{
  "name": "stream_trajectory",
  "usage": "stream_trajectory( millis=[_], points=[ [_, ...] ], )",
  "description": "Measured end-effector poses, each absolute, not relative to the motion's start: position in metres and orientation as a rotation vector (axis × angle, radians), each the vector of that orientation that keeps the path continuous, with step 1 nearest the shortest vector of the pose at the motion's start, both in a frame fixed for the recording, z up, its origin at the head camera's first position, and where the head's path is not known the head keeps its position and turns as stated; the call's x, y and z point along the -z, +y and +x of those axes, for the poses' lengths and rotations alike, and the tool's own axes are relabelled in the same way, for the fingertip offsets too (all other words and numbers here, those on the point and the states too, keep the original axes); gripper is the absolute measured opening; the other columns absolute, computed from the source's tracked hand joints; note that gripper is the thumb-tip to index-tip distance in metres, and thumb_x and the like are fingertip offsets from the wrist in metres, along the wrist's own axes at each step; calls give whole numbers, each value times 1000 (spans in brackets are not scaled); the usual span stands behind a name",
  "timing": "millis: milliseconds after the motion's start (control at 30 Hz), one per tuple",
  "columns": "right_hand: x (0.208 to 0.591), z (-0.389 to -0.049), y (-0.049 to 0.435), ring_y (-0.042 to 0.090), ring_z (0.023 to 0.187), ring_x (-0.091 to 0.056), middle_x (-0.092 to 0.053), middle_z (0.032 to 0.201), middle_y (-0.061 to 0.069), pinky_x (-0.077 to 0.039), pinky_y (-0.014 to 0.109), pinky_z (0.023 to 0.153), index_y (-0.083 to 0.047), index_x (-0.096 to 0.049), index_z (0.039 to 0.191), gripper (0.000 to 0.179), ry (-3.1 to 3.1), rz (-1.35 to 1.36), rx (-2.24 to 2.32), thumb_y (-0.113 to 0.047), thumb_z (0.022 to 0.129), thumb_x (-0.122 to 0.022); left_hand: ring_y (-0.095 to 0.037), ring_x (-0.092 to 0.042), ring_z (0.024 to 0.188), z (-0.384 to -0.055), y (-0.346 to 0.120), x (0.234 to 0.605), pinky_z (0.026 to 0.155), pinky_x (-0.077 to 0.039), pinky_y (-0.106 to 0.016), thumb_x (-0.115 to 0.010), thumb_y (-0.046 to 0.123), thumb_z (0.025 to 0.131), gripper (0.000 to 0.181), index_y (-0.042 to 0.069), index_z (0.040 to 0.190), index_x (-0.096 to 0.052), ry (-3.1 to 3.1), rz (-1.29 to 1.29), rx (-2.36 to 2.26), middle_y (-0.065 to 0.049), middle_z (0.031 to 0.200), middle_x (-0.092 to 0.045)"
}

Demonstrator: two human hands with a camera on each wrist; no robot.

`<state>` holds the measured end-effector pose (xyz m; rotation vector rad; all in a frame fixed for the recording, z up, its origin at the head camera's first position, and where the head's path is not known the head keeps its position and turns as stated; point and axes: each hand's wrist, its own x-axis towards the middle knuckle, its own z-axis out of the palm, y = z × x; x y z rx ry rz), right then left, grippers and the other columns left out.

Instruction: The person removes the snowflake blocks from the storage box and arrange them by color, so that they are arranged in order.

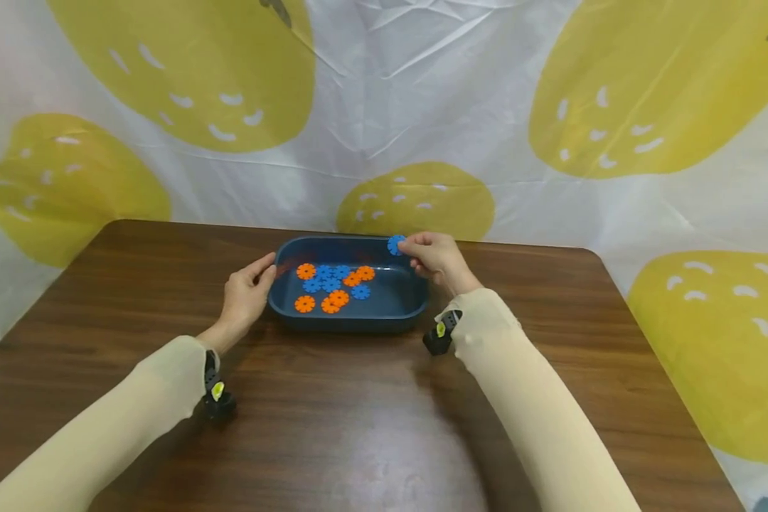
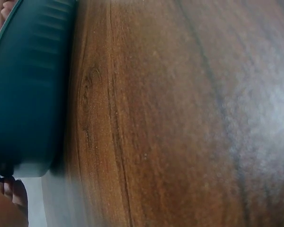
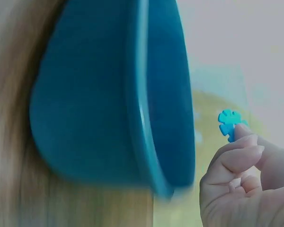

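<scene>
A dark blue oval-cornered plastic basin (image 1: 345, 323) holds several orange and blue notched snowflake discs, among them an orange disc (image 1: 305, 271) near its left end and a blue disc (image 1: 360, 292) nearer its middle. My left hand (image 1: 244, 295) grips the basin's left end, thumb and fingers at the rim; in the left wrist view its fingers (image 2: 20, 194) show beside the basin's end. Over the far right part of the basin, my right hand (image 1: 441, 262) pinches a blue snowflake disc (image 3: 231, 124) between thumb and fingertips, above the rim.
The basin stands on a brown wood-grain table (image 1: 333, 398), near its far edge. Right behind the table hangs a white cloth (image 1: 249, 185) with large yellow fruit prints. Both wrists carry black strapped cameras.
</scene>
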<state>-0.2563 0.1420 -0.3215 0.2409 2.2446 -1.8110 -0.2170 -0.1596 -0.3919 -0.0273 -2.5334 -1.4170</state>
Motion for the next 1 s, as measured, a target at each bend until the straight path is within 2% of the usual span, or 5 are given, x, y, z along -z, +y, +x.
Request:
stream_trajectory(
  millis=[400,500,600,733,1000],
  points=[
    [342,-255,216,0,46,-46,-52,56,-7,-36,14,46,0,-55,120,35,2287,318,1543,-24,95,-56,-25,-59,92,-212,-164,387,62,-37,-6,-47,20,99,39,5,135,-51,-2538,-23,1419,-17,130,-56],
    [351,-255,221,-1,45,-45,-50,54,-7,-37,13,46,3,-55,116,32,2277,319,1491,-20,95,-57,-24,-60,93,-210,-165,387,62,-38,-7,-46,22,100,41,5,136,-50,-2553,-24,1418,-18,131,-55],
    [359,-254,223,0,44,-45,-48,52,-7,-38,13,46,3,-56,108,24,2247,334,1471,-15,93,-59,-14,-60,77,-208,-167,387,58,-38,-9,-46,23,100,41,5,136,-50,-2554,-29,1410,-19,130,-55],
    [366,-254,226,1,46,-46,-48,52,-7,-38,13,47,2,-57,103,20,2245,358,1417,-14,91,-61,0,-45,54,-207,-169,387,52,-36,-15,-47,22,99,40,5,136,-51,-2540,-36,1421,-19,129,-56],
    [368,-255,229,1,49,-45,-49,54,-6,-38,15,49,2,-59,104,21,2293,326,1266,-16,92,-61,2,-41,51,-207,-171,389,51,-34,-16,-48,23,99,40,6,136,-51,-2540,-34,1397,-20,127,-58]
  ],
)
